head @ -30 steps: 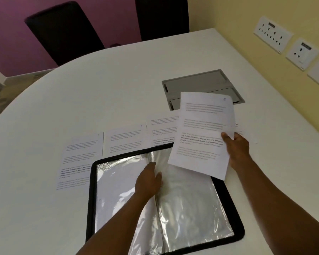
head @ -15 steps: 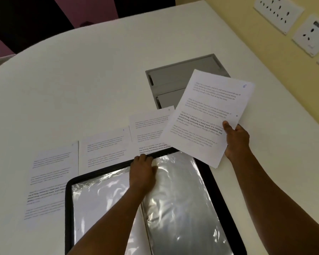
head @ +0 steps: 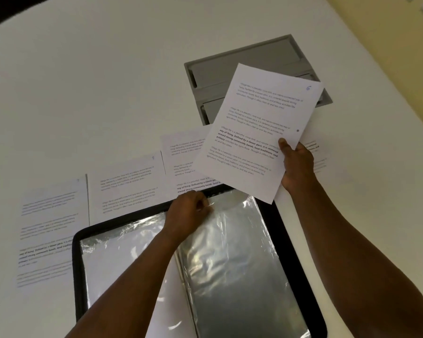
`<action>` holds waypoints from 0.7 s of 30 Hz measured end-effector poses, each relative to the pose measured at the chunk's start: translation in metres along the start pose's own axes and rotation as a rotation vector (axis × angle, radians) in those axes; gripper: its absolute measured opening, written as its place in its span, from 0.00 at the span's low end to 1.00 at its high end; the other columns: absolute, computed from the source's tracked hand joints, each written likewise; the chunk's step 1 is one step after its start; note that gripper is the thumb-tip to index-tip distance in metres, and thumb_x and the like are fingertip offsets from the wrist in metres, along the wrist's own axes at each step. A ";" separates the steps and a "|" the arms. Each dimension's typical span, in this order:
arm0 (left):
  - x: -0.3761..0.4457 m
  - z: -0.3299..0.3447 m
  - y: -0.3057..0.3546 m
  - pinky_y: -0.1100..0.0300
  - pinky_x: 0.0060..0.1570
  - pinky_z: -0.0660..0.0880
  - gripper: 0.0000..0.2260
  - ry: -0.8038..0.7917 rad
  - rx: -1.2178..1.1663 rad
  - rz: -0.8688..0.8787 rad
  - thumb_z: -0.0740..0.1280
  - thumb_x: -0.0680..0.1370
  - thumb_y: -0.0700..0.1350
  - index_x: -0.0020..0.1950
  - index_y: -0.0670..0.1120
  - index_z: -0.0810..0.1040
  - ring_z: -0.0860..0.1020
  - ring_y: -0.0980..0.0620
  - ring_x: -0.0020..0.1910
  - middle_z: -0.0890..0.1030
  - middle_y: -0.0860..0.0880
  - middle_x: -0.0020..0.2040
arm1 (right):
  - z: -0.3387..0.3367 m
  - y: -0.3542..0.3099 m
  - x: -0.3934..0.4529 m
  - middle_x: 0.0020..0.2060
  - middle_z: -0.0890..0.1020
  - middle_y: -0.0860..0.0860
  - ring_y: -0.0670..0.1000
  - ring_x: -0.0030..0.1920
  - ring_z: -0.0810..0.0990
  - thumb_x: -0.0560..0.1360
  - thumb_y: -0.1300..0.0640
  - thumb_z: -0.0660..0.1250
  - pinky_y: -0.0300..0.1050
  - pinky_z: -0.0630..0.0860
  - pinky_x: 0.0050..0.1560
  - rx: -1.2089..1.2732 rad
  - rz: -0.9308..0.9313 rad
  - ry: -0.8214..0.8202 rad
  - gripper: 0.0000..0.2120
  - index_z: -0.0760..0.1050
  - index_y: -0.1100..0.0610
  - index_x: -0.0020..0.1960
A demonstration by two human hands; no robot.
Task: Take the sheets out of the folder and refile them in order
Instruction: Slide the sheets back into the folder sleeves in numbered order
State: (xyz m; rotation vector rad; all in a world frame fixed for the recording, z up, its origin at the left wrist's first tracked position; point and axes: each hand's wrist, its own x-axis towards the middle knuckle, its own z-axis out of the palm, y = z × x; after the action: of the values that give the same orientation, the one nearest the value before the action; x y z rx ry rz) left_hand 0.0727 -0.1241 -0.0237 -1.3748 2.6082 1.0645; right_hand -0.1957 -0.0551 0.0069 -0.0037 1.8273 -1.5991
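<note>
Sheet 6 (head: 259, 132) is pinched at its right edge in my right hand (head: 297, 164), lifted above the table's (head: 83, 93) far right side, while my left hand (head: 188, 213) grips what appears to be the sleeve (head: 232, 252) mouth at the folder's (head: 76, 276) far edge. Risk: the limp sheet may buckle against the sleeve lip if the mouth closes. Since 0.5 s ago the left fingers have curled onto the plastic.

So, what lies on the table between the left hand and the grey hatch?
In the head view, one printed sheet lies flat on the table between the left hand and the grey hatch; the held sheet partly covers it.
</note>
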 end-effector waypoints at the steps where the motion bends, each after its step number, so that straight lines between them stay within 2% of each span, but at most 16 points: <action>1: 0.001 -0.001 0.001 0.57 0.39 0.76 0.08 -0.018 0.000 -0.007 0.74 0.72 0.50 0.38 0.54 0.76 0.77 0.58 0.37 0.79 0.56 0.37 | 0.000 0.001 0.001 0.45 0.83 0.49 0.50 0.43 0.82 0.78 0.53 0.68 0.47 0.79 0.41 0.001 -0.001 -0.002 0.04 0.79 0.51 0.51; 4: 0.002 -0.003 0.003 0.58 0.39 0.74 0.07 -0.014 0.025 -0.012 0.75 0.71 0.51 0.38 0.55 0.78 0.75 0.58 0.38 0.78 0.57 0.37 | -0.002 0.002 0.003 0.44 0.83 0.49 0.50 0.42 0.83 0.78 0.53 0.68 0.49 0.79 0.43 0.004 -0.002 -0.005 0.02 0.79 0.50 0.49; 6: 0.002 -0.004 0.004 0.58 0.39 0.72 0.04 0.008 0.032 0.029 0.75 0.73 0.49 0.41 0.51 0.83 0.74 0.56 0.40 0.77 0.55 0.41 | -0.005 0.002 0.003 0.44 0.84 0.48 0.50 0.42 0.83 0.78 0.53 0.68 0.49 0.80 0.42 0.023 0.003 -0.010 0.01 0.79 0.49 0.49; 10: 0.001 -0.007 0.005 0.55 0.46 0.78 0.05 -0.007 0.056 0.048 0.72 0.76 0.48 0.50 0.50 0.84 0.79 0.54 0.44 0.83 0.53 0.46 | -0.012 0.002 0.004 0.45 0.84 0.49 0.52 0.44 0.84 0.77 0.53 0.68 0.52 0.81 0.44 0.036 0.009 -0.005 0.02 0.79 0.49 0.49; 14: -0.001 -0.011 0.008 0.54 0.44 0.78 0.03 0.023 0.073 0.041 0.73 0.75 0.49 0.45 0.51 0.82 0.80 0.54 0.40 0.83 0.53 0.41 | -0.015 0.001 0.004 0.46 0.84 0.50 0.54 0.46 0.84 0.77 0.52 0.68 0.56 0.82 0.47 0.024 -0.007 0.003 0.02 0.79 0.48 0.49; 21: -0.007 -0.014 0.013 0.55 0.48 0.76 0.05 0.067 0.197 0.134 0.69 0.77 0.44 0.48 0.47 0.85 0.77 0.50 0.47 0.81 0.51 0.49 | -0.003 -0.003 0.003 0.41 0.84 0.46 0.48 0.39 0.83 0.77 0.55 0.69 0.45 0.79 0.37 0.116 -0.023 -0.007 0.01 0.79 0.50 0.48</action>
State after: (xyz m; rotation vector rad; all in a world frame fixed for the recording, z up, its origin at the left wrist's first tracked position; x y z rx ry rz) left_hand 0.0714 -0.1222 -0.0033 -1.2298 2.7983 0.7591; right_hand -0.2012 -0.0543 0.0079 0.0220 1.7324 -1.7175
